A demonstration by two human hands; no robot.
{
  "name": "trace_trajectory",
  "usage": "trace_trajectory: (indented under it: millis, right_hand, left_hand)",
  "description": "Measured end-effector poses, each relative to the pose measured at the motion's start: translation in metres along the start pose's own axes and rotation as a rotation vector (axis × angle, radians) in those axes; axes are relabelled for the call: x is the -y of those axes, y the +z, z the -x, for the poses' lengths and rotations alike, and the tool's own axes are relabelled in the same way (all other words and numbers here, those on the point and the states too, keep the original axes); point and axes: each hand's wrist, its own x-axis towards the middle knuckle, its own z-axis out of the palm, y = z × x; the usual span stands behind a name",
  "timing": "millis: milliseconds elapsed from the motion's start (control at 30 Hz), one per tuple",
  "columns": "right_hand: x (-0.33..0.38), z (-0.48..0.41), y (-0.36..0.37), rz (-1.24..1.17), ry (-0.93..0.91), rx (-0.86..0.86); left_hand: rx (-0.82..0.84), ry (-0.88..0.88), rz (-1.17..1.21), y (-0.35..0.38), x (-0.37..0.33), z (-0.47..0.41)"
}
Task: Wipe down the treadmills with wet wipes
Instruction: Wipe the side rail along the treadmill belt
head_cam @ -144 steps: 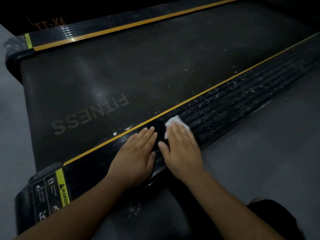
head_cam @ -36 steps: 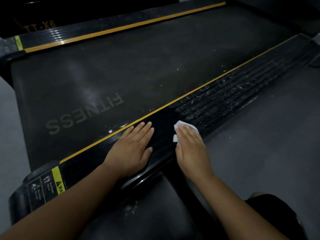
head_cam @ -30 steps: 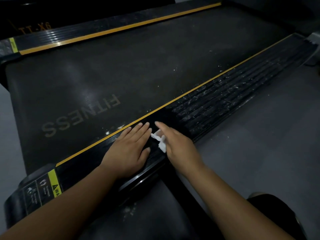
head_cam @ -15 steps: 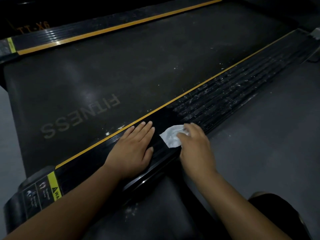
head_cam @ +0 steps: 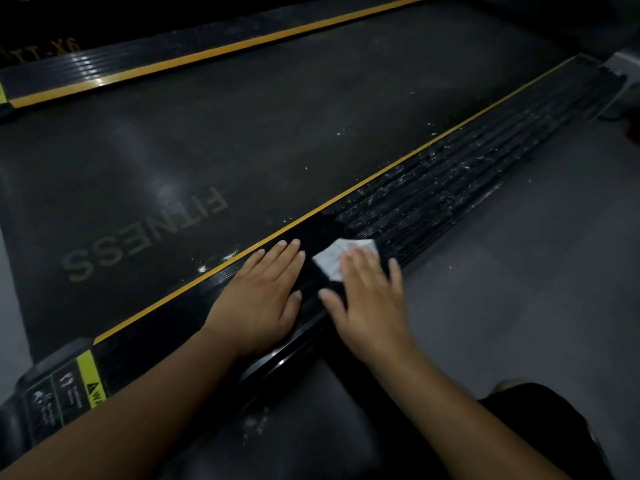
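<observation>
A black treadmill lies across the view, its belt (head_cam: 214,161) printed FITNESS. The near side rail (head_cam: 450,188) is ribbed, edged with a yellow stripe, and dusty with white specks to the right. My left hand (head_cam: 263,292) rests flat on the clean, shiny part of the rail. My right hand (head_cam: 370,292) presses a white wet wipe (head_cam: 334,259) flat onto the rail with straight fingers; the wipe sticks out from under the fingertips.
Grey floor (head_cam: 536,289) runs along the right of the rail. A yellow warning label (head_cam: 88,379) marks the rail's near end cap. The far rail (head_cam: 207,53) crosses the top. A pale object (head_cam: 623,74) sits at the upper right edge. My dark-clothed knee (head_cam: 540,431) shows at the bottom right.
My right hand picked the wipe up, spread it out and laid it flat again, and now presses it a little further right on the rail. The left hand stayed in place.
</observation>
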Motion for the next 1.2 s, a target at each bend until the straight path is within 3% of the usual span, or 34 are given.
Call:
trace_trajectory:
  millis: [133,300,467,633,767,933,1100,1200]
  right_hand:
    - [0.002,0.029,0.011,-0.019,-0.223,-0.012]
    - [-0.016,-0.004,0.002,-0.032,0.037,-0.072]
    - [-0.02,0.027,0.008,-0.024,-0.161,-0.059]
    - [-0.023,-0.005,0.002,-0.041,0.062,-0.113]
    - [-0.01,0.029,0.012,-0.048,-0.206,-0.028]
    - [-0.043,-0.005,0.001,-0.064,0.055,-0.117]
    - [-0.032,0.031,0.01,-0.089,-0.192,-0.042]
    - [-0.052,0.005,0.006,-0.102,-0.015,-0.12]
  left_hand:
    - [0.008,-0.001,-0.002,0.0,0.001,0.0]
    - [0.015,0.0,0.007,0.0,0.0,-0.001]
    - [0.02,-0.011,-0.013,-0.002,-0.001,0.0]
    - [0.018,-0.003,-0.011,0.0,-0.001,0.0]
    - [0.025,-0.008,-0.008,0.0,0.0,-0.001]
    - [0.025,-0.013,-0.004,0.0,-0.002,-0.002]
    - [0.018,-0.017,-0.003,-0.001,-0.003,-0.004]
    - [0.017,-0.014,0.002,0.001,-0.005,-0.007]
